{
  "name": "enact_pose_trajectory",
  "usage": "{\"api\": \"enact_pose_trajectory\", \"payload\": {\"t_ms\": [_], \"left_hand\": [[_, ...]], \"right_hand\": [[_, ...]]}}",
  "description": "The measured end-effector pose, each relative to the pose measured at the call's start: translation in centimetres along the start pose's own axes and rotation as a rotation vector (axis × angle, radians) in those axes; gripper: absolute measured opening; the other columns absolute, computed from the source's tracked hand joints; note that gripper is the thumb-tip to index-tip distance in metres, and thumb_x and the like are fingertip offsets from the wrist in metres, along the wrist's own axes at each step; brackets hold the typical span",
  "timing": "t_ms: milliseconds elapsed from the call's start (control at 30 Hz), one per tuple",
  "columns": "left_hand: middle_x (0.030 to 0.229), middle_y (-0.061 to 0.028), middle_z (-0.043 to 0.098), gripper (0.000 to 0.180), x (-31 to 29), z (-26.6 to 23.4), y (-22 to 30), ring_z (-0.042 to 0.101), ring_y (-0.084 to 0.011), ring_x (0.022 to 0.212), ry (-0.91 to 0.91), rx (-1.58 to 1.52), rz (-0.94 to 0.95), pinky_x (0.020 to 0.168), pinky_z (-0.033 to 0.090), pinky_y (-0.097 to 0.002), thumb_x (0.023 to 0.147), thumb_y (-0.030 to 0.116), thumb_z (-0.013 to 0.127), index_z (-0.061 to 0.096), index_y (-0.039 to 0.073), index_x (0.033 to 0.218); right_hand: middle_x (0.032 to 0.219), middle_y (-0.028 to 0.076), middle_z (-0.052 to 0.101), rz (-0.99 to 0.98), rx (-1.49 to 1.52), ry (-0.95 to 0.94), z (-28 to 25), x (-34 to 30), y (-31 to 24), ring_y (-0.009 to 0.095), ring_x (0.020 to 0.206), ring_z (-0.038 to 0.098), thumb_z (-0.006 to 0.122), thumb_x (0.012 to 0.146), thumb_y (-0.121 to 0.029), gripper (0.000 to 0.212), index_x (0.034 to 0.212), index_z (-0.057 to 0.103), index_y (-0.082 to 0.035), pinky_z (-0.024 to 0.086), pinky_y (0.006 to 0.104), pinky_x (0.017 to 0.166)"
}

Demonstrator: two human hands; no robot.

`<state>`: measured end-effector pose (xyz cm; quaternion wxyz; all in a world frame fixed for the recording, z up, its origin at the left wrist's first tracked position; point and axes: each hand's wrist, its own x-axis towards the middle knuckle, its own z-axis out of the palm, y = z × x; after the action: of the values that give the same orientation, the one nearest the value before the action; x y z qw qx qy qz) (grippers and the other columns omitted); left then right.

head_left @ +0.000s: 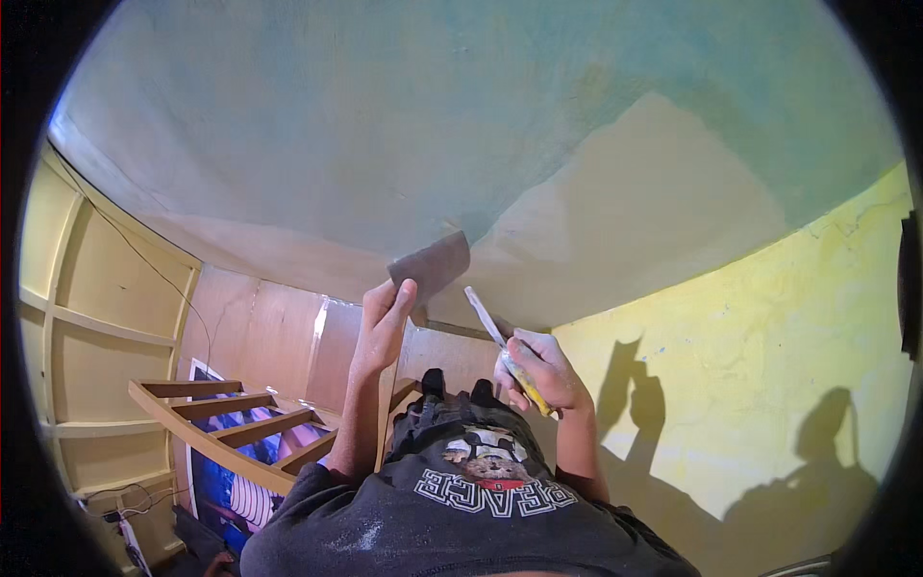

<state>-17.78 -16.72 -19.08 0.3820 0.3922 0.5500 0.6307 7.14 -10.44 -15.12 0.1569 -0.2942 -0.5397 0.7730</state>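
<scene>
My left hand (388, 322) is raised near the middle, its fingers closed on a dark brown rectangular sheet (433, 264). The sheet is slightly curved; what it is made of I cannot tell. To its right, my right hand (544, 368) grips a putty knife with a yellow handle (527, 381). The knife's pale, narrow blade (486, 315) points up and left, toward the sheet but apart from it. Both tools are in front of a blue-green wall (385, 115) with a large smooth beige patch (644, 202). Pale dust marks my right hand.
A yellow wall (750, 337) on the right carries shadows of my arms and head. At lower left stands a brown wooden ladder (221, 433), with a colourful poster (240, 481) behind it. Yellow framed panels (115, 288) and a hanging wire (144, 252) line the far left.
</scene>
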Motion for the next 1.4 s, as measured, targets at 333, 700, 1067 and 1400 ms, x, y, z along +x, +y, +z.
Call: {"api": "enact_pose_trajectory", "payload": {"t_ms": [333,700,1067,1400], "left_hand": [[0.106,-0.0035,0.064,0.038,0.4,0.4,-0.4,0.051,-0.012,0.101,-0.143,-0.013,-0.033,0.092,0.042,-0.0281,0.106,0.024,0.049,0.059,-0.005,0.129],[0.076,0.0011,0.046,0.033,-0.2,2.1,0.4,0.04,-0.0095,0.073,-0.15,0.105,0.056,0.063,0.037,-0.0283,0.105,0.022,0.052,0.062,-0.004,0.122],[0.068,-0.005,0.035,0.031,-0.8,6.4,2.4,0.036,-0.0097,0.066,-0.22,0.461,-0.003,0.056,0.034,-0.0322,0.105,0.021,0.052,0.061,-0.002,0.123],[0.078,0.0003,0.053,0.037,-2.2,8.3,1.1,0.041,-0.0069,0.076,-0.11,0.291,-0.051,0.064,0.038,-0.0267,0.106,0.025,0.051,0.061,-0.006,0.123]], "right_hand": [[0.069,0.006,0.056,0.044,-0.003,0.0,1.1,1.8,-0.4,0.01,0.043,0.05,0.044,0.107,-0.022,0.025,0.092,0.047,-0.001,0.039,0.0233,0.04],[0.067,0.003,0.051,0.073,-0.018,0.278,0.4,1.0,-0.4,0.007,0.041,0.043,0.052,0.104,-0.024,0.023,0.094,0.051,-0.004,0.034,0.0216,0.038],[0.063,0.001,0.054,0.057,0.035,0.193,-2.0,-1.9,0.9,0.006,0.041,0.046,0.056,0.103,-0.025,0.03,0.082,0.052,-0.003,0.034,0.0247,0.037],[0.061,0.002,0.055,0.017,-0.045,0.259,-3.1,-2.9,1.7,0.006,0.041,0.046,0.056,0.103,-0.027,0.036,0.075,0.053,-0.004,0.033,0.0239,0.037]]}}
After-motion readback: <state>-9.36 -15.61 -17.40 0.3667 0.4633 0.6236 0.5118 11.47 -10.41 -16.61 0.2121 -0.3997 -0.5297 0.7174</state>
